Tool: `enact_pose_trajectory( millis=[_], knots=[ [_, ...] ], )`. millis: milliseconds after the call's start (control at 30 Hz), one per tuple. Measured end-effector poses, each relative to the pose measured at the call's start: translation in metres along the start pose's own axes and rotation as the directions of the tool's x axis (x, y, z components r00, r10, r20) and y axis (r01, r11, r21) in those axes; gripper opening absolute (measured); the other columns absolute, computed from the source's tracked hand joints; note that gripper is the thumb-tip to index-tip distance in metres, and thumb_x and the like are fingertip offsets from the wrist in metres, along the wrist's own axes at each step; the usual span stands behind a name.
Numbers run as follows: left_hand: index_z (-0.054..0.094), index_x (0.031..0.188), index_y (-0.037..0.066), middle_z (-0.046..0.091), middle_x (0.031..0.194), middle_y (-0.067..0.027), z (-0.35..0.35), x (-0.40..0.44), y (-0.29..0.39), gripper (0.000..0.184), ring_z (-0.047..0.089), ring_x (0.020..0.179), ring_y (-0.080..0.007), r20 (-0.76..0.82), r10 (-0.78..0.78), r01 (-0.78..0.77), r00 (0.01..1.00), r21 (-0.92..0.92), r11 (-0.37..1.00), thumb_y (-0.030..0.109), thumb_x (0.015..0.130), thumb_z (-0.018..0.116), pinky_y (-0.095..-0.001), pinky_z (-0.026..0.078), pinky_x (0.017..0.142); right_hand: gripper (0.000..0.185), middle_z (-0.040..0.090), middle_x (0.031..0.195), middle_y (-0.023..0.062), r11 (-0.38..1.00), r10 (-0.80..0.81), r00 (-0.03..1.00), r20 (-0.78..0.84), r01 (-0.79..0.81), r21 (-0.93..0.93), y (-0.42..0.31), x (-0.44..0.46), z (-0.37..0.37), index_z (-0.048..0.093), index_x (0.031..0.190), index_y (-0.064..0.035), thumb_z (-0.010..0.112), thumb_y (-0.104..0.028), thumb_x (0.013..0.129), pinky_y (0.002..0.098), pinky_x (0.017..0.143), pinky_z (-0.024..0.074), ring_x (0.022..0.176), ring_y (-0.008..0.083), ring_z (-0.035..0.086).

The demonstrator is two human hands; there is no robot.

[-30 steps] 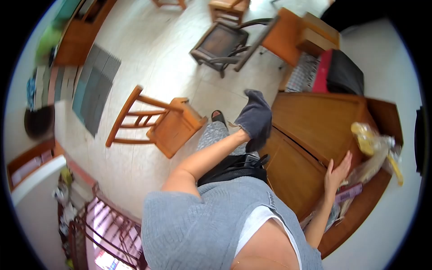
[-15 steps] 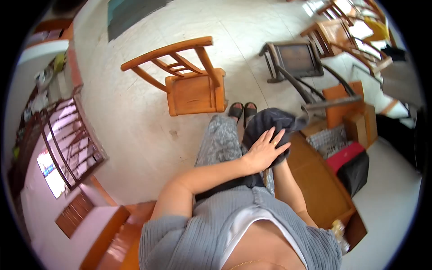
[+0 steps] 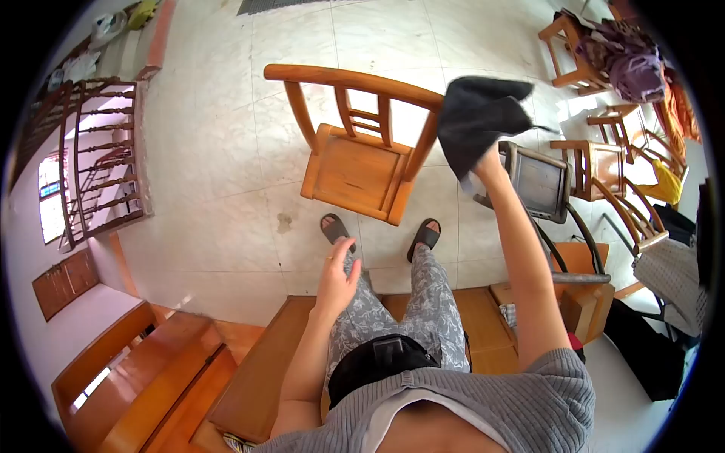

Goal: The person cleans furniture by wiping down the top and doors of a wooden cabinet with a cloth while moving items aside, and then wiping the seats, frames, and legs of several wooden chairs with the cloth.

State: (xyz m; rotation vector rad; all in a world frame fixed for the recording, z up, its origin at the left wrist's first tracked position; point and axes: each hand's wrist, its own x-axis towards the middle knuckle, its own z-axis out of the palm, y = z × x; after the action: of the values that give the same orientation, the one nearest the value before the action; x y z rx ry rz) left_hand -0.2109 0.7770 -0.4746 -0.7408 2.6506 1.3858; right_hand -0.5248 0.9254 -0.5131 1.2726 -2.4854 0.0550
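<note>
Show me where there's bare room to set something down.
Widest is the pale tiled floor between the orange-brown wooden chair and the dark brown wooden railing. The chair's seat is bare too. A smaller tile patch lies between the two dark open-toed slippers. It is crowded at right: dark wooden armchair, brown cardboard box, yellow cloth.

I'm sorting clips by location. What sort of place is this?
Probably a room in a home: it has a wooden bench, a railing by what looks like a stairwell, and the person wears open sandals.
</note>
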Motion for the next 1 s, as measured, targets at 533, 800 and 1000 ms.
enact_pose_trajectory(
  millis=[533,800,1000],
  knots=[
    [0.053,0.114,0.003,0.058,0.108,-0.0136,-0.136,0.051,-0.160,0.029,0.057,0.099,-0.0247,0.143,-0.164,0.177,0.976,-0.077,0.981,0.008,0.086,0.052,-0.0328,0.044,0.084,0.007,0.059,0.078,0.0112,0.987,0.141,0.989,0.042,-0.144,0.076,-0.240,0.257,0.127,0.058,0.075,-0.0093,0.057,-0.016,0.073,0.0436,0.065,0.0459,0.079,0.0258,0.058],
    [0.052,0.113,-0.001,0.058,0.111,-0.0137,-0.138,0.117,-0.137,0.026,0.057,0.102,-0.0219,0.182,-0.031,0.043,0.983,-0.065,0.997,0.005,0.088,0.049,-0.0320,0.043,0.089,0.009,0.057,0.065,0.0031,0.917,0.167,0.912,-0.376,-0.003,0.399,-0.158,0.197,0.119,0.053,0.064,-0.0131,0.060,-0.018,0.067,0.0337,0.053,0.0462,0.062,0.0204,0.059],
    [0.051,0.116,0.000,0.054,0.115,-0.0133,-0.149,0.186,-0.092,0.028,0.054,0.105,-0.0214,0.186,0.110,-0.108,0.976,-0.019,0.994,0.005,0.088,0.050,-0.0328,0.042,0.090,0.031,0.060,0.083,0.0095,0.935,0.335,0.895,-0.296,-0.276,0.223,-0.071,0.081,0.087,0.059,0.095,-0.0075,0.063,-0.021,0.067,0.0410,0.070,0.0465,0.077,0.0295,0.058]
  ],
)
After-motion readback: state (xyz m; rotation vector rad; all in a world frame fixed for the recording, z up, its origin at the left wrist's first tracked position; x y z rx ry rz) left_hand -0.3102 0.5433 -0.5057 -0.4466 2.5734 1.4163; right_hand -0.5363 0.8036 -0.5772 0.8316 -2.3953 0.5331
